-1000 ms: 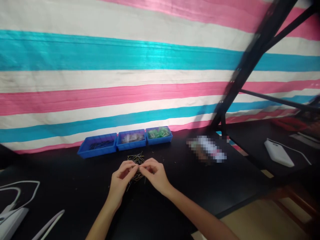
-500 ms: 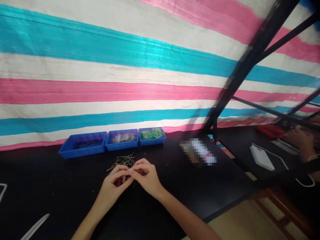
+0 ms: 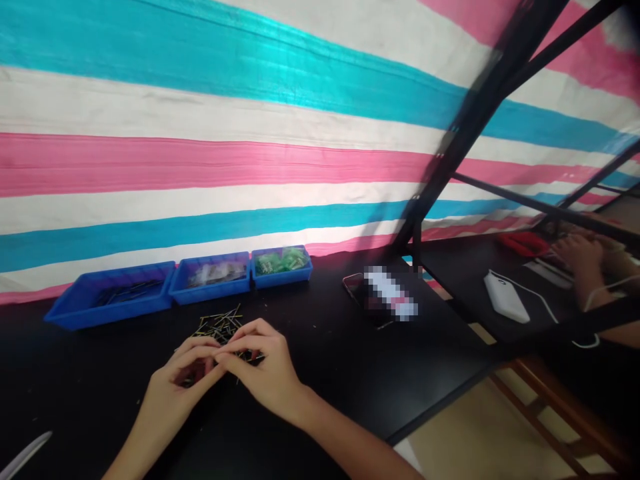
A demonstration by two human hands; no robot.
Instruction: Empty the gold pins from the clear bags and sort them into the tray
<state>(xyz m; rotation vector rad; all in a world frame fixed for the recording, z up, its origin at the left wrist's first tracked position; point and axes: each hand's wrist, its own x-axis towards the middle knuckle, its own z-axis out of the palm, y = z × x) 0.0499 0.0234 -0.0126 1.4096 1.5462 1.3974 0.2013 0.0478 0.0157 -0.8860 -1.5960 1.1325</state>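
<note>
My left hand [image 3: 187, 377] and my right hand [image 3: 265, 363] meet at the fingertips above the black table. Both are closed in a pinch, and whatever lies between the fingers is too small and covered to make out. Just behind and partly beneath them is a loose pile of thin, pin-like metal pieces [image 3: 220, 325], some yellowish and some dark. Fingers hide the near part of this pile.
Three blue bins line the back: one with dark thin pieces [image 3: 120, 293], one with clear bags [image 3: 215, 272], one with green bags [image 3: 280, 261]. A phone [image 3: 356, 288] lies right. Another person's hands [image 3: 580, 253] work beyond a white power bank [image 3: 505, 297].
The view has shifted, so bins, pile and hands appear further left. My hands stay pinched together at the pile.
</note>
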